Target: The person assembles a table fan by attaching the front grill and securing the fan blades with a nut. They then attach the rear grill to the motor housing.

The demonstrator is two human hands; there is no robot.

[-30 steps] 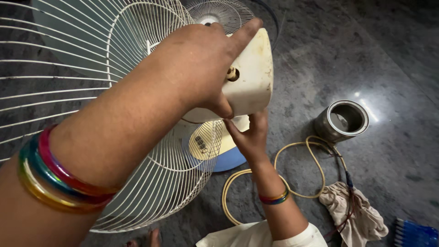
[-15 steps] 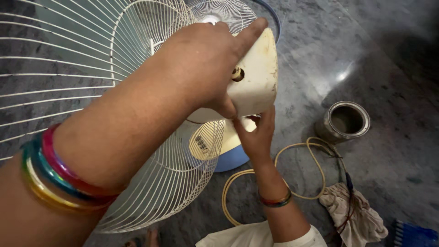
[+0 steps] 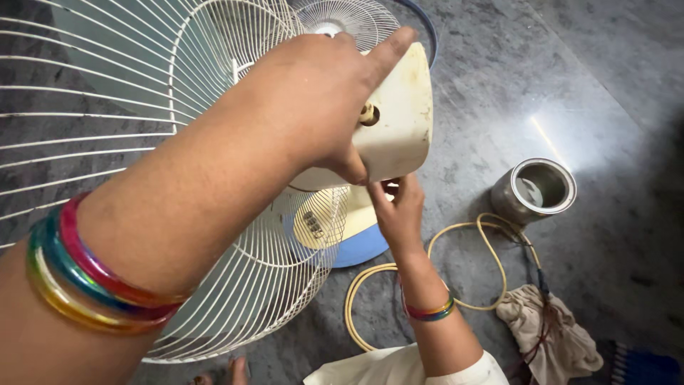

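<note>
Left hand (image 3: 313, 100) clamps over the cream motor housing (image 3: 395, 121) of the table fan, held above the floor. Right hand (image 3: 399, 210) touches its underside, fingers loosely curled, gripping nothing. Housing looks rigid, smooth, top-heavy; wire guard (image 3: 142, 107) likely bends (better held by the housing).

A grey mottled stone floor (image 3: 499, 93) is carrying the objects. A round steel tin (image 3: 534, 190), open end up, is standing at right. A cream cable (image 3: 456, 235) is looping beside it, a crumpled beige cloth (image 3: 552, 335) is lying nearby, and the fan's blue base (image 3: 360, 249) is resting at centre.
</note>
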